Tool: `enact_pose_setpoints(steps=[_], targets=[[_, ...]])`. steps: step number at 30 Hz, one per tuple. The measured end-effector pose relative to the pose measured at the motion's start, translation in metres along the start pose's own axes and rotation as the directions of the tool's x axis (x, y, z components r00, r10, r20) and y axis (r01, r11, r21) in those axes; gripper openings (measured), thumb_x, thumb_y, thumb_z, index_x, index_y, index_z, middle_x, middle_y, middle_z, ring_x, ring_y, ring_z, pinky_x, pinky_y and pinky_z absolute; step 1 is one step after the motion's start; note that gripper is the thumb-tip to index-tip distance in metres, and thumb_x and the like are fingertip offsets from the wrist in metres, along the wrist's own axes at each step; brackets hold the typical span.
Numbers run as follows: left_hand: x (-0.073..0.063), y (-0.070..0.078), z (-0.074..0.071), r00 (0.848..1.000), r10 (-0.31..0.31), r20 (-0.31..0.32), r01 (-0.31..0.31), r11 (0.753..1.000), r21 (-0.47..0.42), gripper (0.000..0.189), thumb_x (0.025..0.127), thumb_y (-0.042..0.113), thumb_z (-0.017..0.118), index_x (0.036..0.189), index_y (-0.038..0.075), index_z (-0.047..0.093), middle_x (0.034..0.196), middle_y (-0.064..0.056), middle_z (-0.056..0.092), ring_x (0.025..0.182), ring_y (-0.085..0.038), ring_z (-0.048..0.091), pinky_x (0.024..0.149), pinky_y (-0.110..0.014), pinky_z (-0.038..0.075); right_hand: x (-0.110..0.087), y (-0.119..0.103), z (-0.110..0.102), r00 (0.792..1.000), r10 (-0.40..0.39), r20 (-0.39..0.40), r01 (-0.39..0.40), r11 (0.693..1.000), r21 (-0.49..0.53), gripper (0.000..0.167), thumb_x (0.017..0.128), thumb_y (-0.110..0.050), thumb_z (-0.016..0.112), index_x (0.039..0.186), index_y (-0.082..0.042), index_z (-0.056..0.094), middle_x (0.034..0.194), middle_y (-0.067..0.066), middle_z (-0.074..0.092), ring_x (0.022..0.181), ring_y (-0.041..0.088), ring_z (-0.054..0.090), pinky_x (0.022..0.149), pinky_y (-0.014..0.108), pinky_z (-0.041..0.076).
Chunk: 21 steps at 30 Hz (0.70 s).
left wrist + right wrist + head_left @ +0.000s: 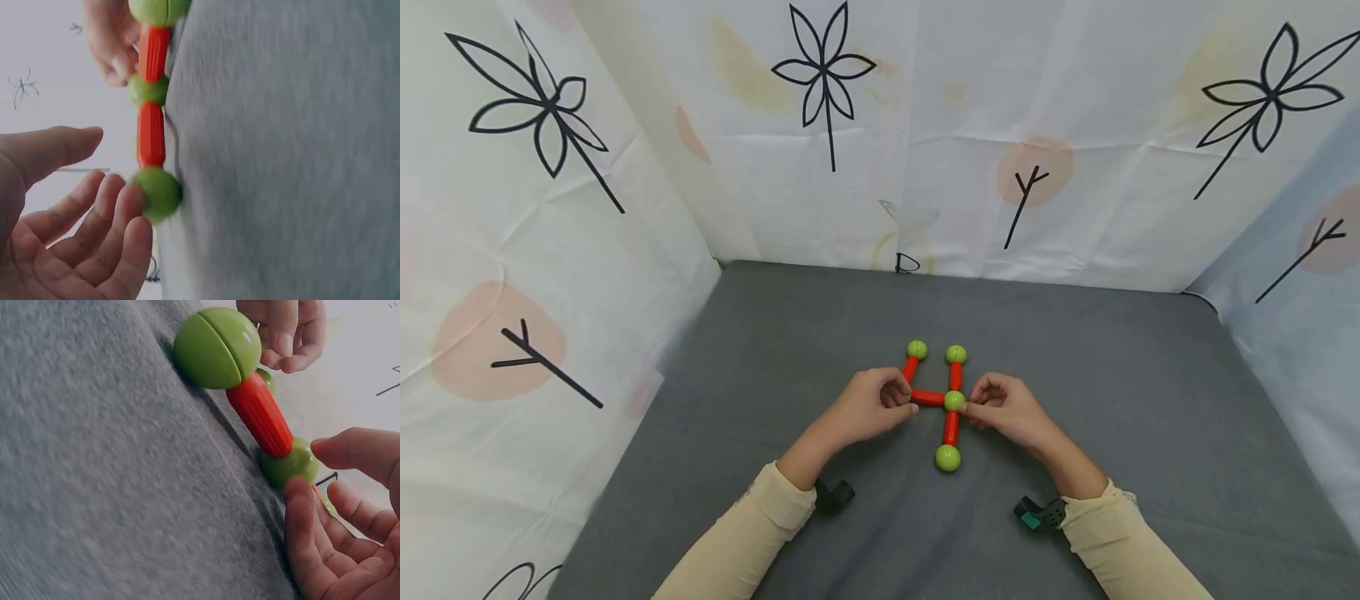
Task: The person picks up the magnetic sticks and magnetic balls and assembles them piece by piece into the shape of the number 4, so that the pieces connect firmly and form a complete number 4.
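Note:
A flat figure of red rods (951,428) and green balls lies on the grey cloth. Its centre ball (954,401) joins a rod going up, one going down and one going left. The rod going left reaches a corner ball, mostly hidden behind my left hand (876,404), from which another rod slants up to a far ball (917,350). In the left wrist view, my left fingertips touch a green ball (156,195), with the thumb held apart. My right hand (1009,410) is at the centre ball, its thumb tip right at the ball's side and its fingers loosely bent.
The grey cloth (760,333) stretches around the figure on every side. White patterned sheets (880,208) stand up behind it and at both sides. Dark bands with small devices (1040,514) are on both wrists, by the cream sleeves.

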State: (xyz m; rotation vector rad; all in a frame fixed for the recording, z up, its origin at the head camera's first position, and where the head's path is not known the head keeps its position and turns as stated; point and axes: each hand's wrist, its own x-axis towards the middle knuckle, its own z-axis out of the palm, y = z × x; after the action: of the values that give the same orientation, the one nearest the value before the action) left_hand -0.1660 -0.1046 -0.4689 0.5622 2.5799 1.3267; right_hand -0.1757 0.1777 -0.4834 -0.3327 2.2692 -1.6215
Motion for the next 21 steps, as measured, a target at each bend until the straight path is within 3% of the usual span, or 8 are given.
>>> enact_pose_setpoints(steps=[6,13,21], targets=[[0.003,-0.007,-0.009,0.995,-0.045,-0.087,0.049,0.998,0.043,0.018,0.094,0.013,0.083,0.108,0.008,0.073,0.104,-0.006,0.070,0.087,-0.015,0.066,0.081,-0.032,0.059,0.001,0.004,-0.003,0.995,-0.098,-0.020,0.095,0.989,-0.111,0.024,0.095,-0.008,0.080,0.114,0.003,0.070,0.112,0.021,0.072,0.094,0.020,0.073,0.076,0.026,0.058],[0.009,-0.014,-0.009,0.997,-0.073,-0.040,0.074,0.996,0.044,0.019,0.094,0.012,0.082,0.111,0.006,0.074,0.108,-0.008,0.071,0.086,-0.014,0.068,0.075,-0.029,0.060,0.003,0.006,-0.003,0.991,-0.132,0.009,0.132,0.979,-0.158,0.022,0.096,-0.005,0.076,0.117,0.001,0.073,0.113,0.021,0.074,0.098,0.025,0.075,0.077,0.026,0.059],[0.020,-0.018,-0.009,0.996,-0.076,-0.050,0.078,0.996,0.044,0.019,0.094,0.013,0.082,0.111,0.007,0.075,0.108,-0.007,0.073,0.086,-0.012,0.068,0.077,-0.028,0.060,0.011,0.003,-0.005,0.987,-0.158,-0.004,0.154,0.968,-0.198,0.019,0.096,-0.004,0.076,0.115,0.001,0.074,0.110,0.019,0.076,0.094,0.023,0.075,0.074,0.026,0.059]])
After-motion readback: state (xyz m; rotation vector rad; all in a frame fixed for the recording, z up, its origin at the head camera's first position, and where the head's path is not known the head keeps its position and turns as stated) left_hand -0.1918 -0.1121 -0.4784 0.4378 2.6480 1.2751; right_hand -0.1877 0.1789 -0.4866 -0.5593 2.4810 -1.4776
